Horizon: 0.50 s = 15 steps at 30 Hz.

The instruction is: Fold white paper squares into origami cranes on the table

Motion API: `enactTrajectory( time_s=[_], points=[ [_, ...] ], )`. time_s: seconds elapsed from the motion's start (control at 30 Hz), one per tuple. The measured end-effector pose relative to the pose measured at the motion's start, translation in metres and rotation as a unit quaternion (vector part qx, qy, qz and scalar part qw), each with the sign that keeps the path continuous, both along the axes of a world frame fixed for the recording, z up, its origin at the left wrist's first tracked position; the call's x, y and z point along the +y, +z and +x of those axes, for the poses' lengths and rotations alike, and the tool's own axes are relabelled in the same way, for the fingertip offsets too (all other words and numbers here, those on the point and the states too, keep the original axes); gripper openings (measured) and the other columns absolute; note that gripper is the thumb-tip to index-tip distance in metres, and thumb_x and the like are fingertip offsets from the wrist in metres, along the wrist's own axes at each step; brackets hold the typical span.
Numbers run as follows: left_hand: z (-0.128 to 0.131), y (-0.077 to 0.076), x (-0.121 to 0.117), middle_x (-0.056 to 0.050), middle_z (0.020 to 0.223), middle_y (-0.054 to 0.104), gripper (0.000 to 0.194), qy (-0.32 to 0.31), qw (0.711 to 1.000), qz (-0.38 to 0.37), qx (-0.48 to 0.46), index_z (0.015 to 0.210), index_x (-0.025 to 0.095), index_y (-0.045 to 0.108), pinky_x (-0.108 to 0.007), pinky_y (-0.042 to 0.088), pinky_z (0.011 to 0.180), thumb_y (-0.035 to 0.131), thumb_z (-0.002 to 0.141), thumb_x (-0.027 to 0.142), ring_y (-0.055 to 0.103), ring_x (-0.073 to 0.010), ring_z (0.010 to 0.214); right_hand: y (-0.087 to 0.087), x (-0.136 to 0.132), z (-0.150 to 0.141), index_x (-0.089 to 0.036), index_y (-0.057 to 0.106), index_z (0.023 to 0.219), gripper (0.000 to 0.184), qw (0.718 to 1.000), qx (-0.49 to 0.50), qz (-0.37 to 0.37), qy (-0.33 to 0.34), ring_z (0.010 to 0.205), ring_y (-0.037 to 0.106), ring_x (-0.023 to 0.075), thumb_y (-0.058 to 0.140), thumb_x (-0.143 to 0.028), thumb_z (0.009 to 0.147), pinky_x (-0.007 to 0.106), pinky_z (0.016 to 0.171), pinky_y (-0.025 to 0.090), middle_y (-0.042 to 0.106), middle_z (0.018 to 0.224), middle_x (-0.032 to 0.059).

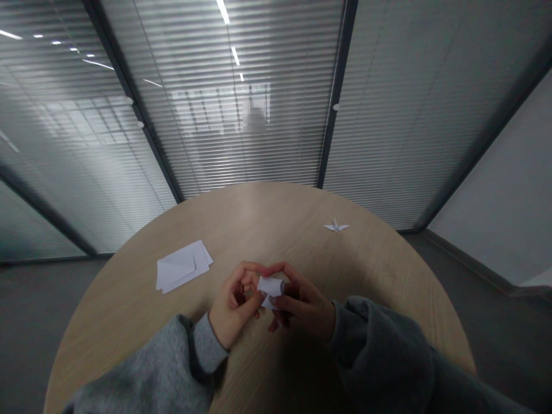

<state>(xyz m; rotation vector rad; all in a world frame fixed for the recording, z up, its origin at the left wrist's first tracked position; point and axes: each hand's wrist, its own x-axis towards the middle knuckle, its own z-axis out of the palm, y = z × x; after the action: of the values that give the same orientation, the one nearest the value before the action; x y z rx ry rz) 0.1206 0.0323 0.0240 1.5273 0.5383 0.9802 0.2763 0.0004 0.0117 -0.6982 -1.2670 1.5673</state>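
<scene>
Between my two hands is a small white piece of folded paper [271, 286], its right side curled over. My left hand [236, 303] pinches its left edge, thumb on the near face. From the other side my right hand [304, 305] grips it, with the thumb pressed on the lower right part. Both index fingertips meet just beyond the paper's far edge. Some of my fingers lie hidden behind the paper. A folded white paper crane [336, 226] stands farther off to the right, apart from my hands.
A few overlapping sheets of white paper [179, 269] lie to the left on the round wooden table [267, 213]. Beyond the table's far edge rise glass panels with blinds [259, 155] and dark frames. A pale wall [500, 201] is at the right.
</scene>
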Motion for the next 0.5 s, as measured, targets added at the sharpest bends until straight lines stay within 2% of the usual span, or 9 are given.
enactTrajectory(
  time_s=[0.17,0.5],
  points=[
    [0.0006,0.0028,0.0022,0.003,0.064,0.053,0.027,0.032,0.999,0.005,-0.019,0.095,0.017,0.054,-0.015,0.043,0.041,0.067,0.078,0.035,0.047,-0.0085,0.05,0.0041,-0.0019,0.0007,-0.022,0.039,0.106,0.048,0.999,0.03,-0.016,-0.004,0.045,0.049,0.0064,0.069,-0.041,0.074,0.031,0.055,0.054,0.055,0.056,-0.011],
    [0.0007,0.003,0.0025,0.004,0.065,0.049,0.03,0.061,0.998,0.003,-0.023,0.098,0.018,0.052,-0.014,0.043,0.04,0.067,0.077,0.034,0.048,-0.0097,0.054,0.0082,-0.0037,0.0022,-0.022,0.038,0.112,0.053,1.0,0.02,0.002,-0.011,0.052,0.055,0.0103,0.069,-0.042,0.075,0.033,0.059,0.052,0.057,0.061,-0.008]
  ],
)
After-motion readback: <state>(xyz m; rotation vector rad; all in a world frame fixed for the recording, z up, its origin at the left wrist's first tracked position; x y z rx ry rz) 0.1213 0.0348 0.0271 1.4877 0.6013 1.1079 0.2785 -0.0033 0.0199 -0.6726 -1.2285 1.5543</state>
